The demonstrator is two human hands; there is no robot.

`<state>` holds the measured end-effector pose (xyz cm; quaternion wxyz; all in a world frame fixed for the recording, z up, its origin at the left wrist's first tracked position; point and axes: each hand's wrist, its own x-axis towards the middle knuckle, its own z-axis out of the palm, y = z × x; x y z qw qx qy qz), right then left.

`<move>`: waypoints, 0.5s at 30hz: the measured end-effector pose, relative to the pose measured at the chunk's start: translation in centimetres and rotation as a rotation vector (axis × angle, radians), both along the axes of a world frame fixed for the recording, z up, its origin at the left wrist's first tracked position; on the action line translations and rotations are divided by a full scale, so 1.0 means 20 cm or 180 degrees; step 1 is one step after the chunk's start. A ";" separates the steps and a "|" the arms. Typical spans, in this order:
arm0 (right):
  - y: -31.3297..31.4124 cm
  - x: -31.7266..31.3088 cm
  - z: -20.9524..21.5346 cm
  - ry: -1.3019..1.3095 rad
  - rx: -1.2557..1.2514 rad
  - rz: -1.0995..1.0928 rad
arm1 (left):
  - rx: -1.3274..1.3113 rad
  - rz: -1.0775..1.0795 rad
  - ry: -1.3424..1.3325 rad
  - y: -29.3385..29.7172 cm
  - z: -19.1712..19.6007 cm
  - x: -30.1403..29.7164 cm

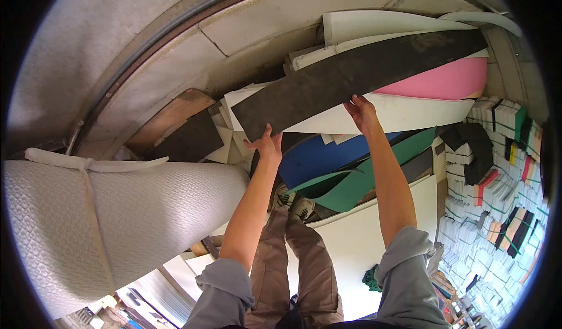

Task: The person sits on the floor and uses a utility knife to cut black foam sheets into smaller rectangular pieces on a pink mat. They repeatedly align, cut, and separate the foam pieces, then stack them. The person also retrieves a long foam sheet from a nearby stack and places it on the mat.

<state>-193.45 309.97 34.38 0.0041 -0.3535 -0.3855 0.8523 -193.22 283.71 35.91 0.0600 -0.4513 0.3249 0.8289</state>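
A long, dark black sheet point(328, 74), apparently foam, slants across the view above a pile of other sheets. My left hand point(268, 145) grips its lower edge near the left end, one finger lying over the front face. Further right along the same edge, my right hand point(362, 113) pinches the sheet, with the other fingers partly hidden. Just beneath and behind it lie white sheets point(404, 113) and a pink sheet point(448, 80). Below those, a blue sheet point(319, 159) and curled green sheets point(351, 188) rest near my shoes.
A large roll of white textured padding point(134, 212), tied with a strap, fills the left side. Strapped stacks of white pieces point(468, 215) stand on the right. A pale wall point(252, 27) runs behind the pile. A brown board point(175, 115) leans at the back left.
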 end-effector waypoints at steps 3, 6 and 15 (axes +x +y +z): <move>-0.01 -0.05 0.03 0.0168 -0.0353 -0.0160 | -0.0213 0.0002 0.0044 -0.02 0.07 -0.04; 0.05 -0.11 0.10 0.0256 -0.0823 -0.0914 | -0.0053 -0.0157 0.0108 -0.09 0.12 0.05; 0.05 -0.01 0.26 0.0186 -0.0395 -0.1602 | 0.0591 0.0542 0.0666 -0.24 0.07 0.27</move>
